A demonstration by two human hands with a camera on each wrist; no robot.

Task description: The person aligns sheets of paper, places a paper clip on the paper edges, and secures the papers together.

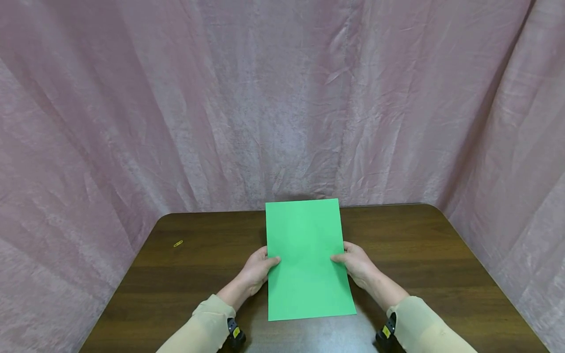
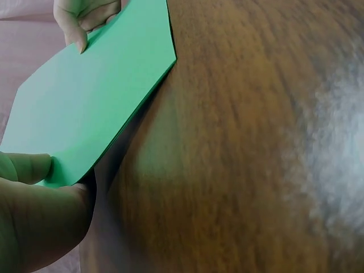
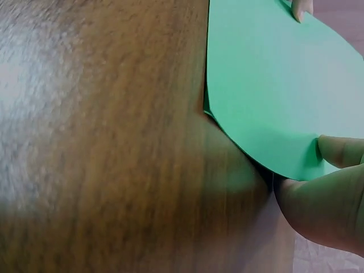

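Note:
Both hands hold green paper [image 1: 304, 274] by its two long sides, near the middle of the table. My left hand [image 1: 257, 268] pinches the left edge, thumb on top and the other fingers beneath. On the opposite edge, my right hand [image 1: 358, 263] grips the same way. In the left wrist view the paper [image 2: 96, 96] bows slightly, and its near edge looks like more than one layer. The right wrist view shows the paper [image 3: 273, 85] curving, with a near corner close over the wood. Fingers under the paper are mostly hidden.
A small yellow paper clip [image 1: 178, 243] lies on the brown wooden table [image 1: 198, 274] at the far left. Behind the table and along its sides hangs a pink curtain [image 1: 282, 98]. Each wrist carries a black strap-on device [image 1: 236, 333].

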